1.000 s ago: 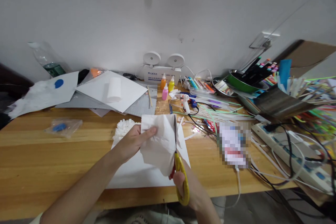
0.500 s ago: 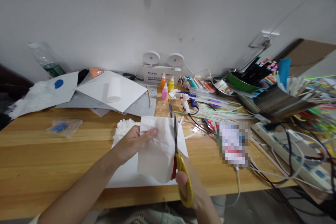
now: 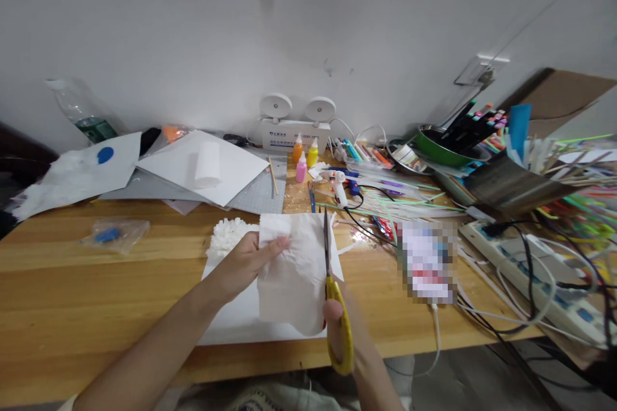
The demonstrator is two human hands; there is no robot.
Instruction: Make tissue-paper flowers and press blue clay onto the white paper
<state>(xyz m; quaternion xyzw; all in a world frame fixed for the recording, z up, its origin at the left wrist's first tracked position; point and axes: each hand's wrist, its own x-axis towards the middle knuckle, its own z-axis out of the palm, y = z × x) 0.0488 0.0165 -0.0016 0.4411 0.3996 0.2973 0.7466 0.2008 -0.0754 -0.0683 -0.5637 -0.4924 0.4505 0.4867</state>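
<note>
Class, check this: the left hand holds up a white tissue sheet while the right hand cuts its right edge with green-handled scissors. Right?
No. The head view shows yellow-handled scissors, not green; the left hand does hold the white tissue sheet and the right hand cuts its right edge.

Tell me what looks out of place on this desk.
A clear plastic bottle lies tilted at the far left by the wall. Green and white straws sprawl loose across the table right of the glue gun, and tangled cables spill over its front-right edge.
</note>
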